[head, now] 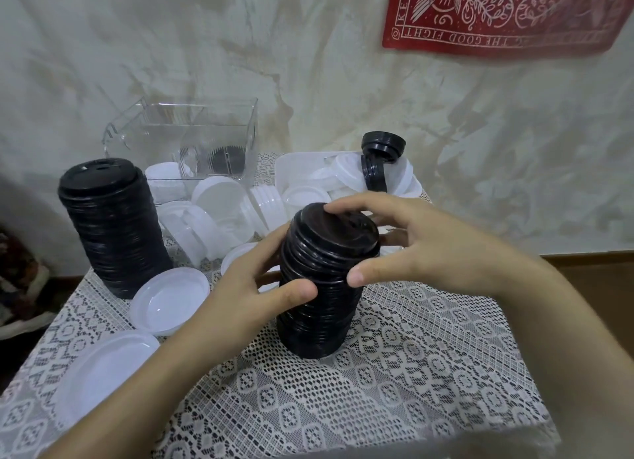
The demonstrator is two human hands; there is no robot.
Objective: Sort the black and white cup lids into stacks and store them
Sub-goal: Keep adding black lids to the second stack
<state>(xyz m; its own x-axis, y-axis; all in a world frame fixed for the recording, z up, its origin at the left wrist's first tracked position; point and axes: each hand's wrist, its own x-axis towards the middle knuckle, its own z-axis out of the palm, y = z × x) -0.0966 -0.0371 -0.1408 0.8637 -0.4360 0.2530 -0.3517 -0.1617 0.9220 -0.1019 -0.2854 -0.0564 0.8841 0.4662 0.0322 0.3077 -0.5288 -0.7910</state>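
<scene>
While the lace tablecloth (pixel 411 372) spreads out under both hands, the left hand (pixel 254 287) and right hand (pixel 422 249) both grip the black lid stack (pixel 319 307) standing between them, long axis upright, top tipped a bit right, lids top-side up, blotchy plaster wall (pixel 343 81) and red banner (pixel 507 12) beyond.
</scene>
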